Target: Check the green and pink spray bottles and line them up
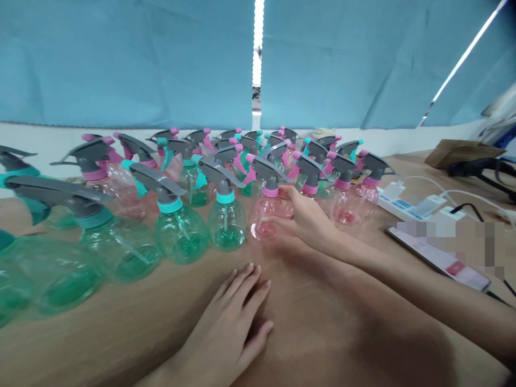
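My right hand (308,215) is closed around the side of a clear pink spray bottle (266,221) with a pink collar and grey trigger head; the bottle stands upright on the table. Flat on the wooden table lies my left hand (231,322), fingers stretched out, holding nothing. Just beyond it stand a green spray bottle (227,226) with a teal collar and another green spray bottle (181,234). To the right of the held bottle is a second pink spray bottle (365,201).
Several more pink and green spray bottles crowd the table's left and back. A power strip (403,207) with plugs and white cables lies at the right, near a phone (443,258). Behind it are a brown cardboard box (459,153) and a blue curtain (161,64).
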`<control>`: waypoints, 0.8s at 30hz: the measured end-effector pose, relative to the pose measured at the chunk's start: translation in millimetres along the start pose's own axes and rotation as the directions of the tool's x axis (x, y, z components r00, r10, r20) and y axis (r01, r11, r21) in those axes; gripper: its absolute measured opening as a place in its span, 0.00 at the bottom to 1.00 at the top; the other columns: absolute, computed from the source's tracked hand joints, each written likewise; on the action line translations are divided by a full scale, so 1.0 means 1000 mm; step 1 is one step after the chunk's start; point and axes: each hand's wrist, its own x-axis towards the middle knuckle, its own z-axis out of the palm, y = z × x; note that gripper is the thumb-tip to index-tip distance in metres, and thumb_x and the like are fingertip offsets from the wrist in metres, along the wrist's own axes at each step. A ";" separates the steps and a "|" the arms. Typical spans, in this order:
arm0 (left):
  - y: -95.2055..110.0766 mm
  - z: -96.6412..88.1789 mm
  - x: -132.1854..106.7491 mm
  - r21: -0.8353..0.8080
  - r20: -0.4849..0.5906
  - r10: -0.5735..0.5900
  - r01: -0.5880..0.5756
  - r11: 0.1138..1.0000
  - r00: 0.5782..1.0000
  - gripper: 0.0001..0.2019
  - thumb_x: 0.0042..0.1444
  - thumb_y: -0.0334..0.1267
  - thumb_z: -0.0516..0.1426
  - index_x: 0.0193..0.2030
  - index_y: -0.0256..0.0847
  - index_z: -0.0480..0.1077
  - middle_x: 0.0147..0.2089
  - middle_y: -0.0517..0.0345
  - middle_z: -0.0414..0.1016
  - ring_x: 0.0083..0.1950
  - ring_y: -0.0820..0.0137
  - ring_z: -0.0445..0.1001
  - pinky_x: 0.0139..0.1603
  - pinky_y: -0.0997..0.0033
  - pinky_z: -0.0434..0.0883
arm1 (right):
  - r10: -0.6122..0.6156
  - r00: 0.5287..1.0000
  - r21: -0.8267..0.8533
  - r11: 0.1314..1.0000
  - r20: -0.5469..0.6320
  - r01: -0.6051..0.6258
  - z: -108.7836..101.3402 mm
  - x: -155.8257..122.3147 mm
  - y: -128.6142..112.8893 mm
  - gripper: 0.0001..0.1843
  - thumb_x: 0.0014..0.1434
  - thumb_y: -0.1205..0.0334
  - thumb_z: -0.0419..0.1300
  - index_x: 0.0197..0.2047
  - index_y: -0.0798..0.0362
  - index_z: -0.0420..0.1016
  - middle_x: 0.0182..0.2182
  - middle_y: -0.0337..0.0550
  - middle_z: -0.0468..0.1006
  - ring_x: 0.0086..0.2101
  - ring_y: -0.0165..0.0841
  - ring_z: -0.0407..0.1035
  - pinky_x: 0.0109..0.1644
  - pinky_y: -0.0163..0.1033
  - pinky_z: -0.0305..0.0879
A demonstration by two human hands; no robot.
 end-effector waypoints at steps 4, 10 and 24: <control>0.000 0.001 0.000 0.002 -0.010 -0.005 0.005 1.000 1.000 0.22 0.62 0.41 0.54 0.61 0.38 0.64 0.65 0.47 0.63 0.63 0.54 0.63 0.60 0.50 0.64 | -0.016 1.000 0.051 0.999 -0.011 0.017 -0.015 -0.016 0.000 0.31 0.56 0.55 0.64 0.58 0.59 0.61 0.56 0.54 0.71 0.55 0.43 0.67 0.50 0.47 0.70; -0.001 0.002 0.002 -0.008 -0.013 -0.009 0.009 1.000 1.000 0.21 0.63 0.42 0.53 0.61 0.39 0.65 0.65 0.48 0.63 0.64 0.55 0.63 0.62 0.50 0.63 | 0.105 0.974 0.082 0.992 -0.199 -0.091 -0.056 -0.047 0.023 0.11 0.58 0.54 0.61 0.41 0.51 0.74 0.40 0.45 0.80 0.38 0.38 0.76 0.31 0.40 0.71; 0.023 0.015 0.041 -0.100 0.010 -0.002 0.003 0.995 1.000 0.21 0.65 0.41 0.51 0.63 0.40 0.61 0.65 0.47 0.62 0.66 0.57 0.59 0.63 0.51 0.59 | 0.161 0.969 0.157 0.979 -0.188 -0.132 -0.035 -0.010 0.043 0.35 0.53 0.47 0.64 0.57 0.61 0.64 0.54 0.60 0.71 0.52 0.45 0.68 0.55 0.50 0.64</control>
